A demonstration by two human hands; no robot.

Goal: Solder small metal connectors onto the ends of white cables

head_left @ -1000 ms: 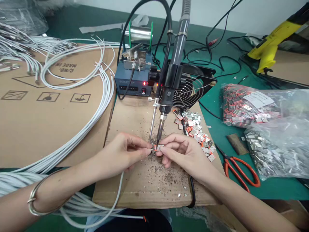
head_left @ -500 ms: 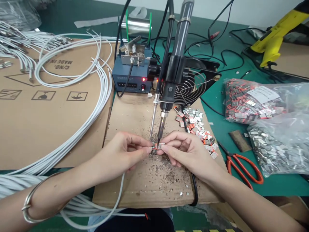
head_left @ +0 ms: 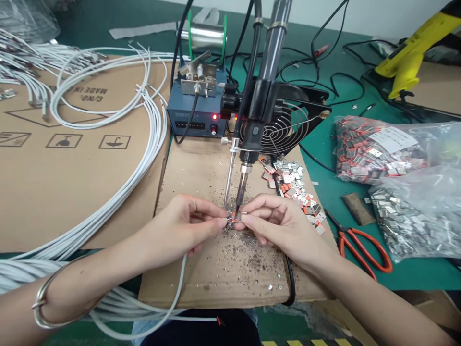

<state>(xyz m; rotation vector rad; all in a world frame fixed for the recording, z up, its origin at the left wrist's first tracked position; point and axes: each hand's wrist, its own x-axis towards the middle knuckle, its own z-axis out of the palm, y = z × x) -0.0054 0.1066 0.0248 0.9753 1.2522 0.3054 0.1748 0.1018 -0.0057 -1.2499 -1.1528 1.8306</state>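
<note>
My left hand pinches the end of a white cable, which hangs down from under the palm. Between thumb and fingers, my right hand holds a small USB connector with a metal shell and an orange-red part. Cable end and connector meet right under the tip of a soldering iron, fixed on a stand and pointing down. A thin metal solder feed tube ends beside the iron tip. The exact contact at the joint is too small to make out.
Loose USB connectors lie right of my hands, near red-handled pliers and bags of connectors and metal shells. Behind the iron stand a blue solder-feed box, a solder spool and a fan. Bundled white cables cover the left.
Both hands keep their grips at the iron tip with hardly any movement. The whole view has shifted very slightly.
</note>
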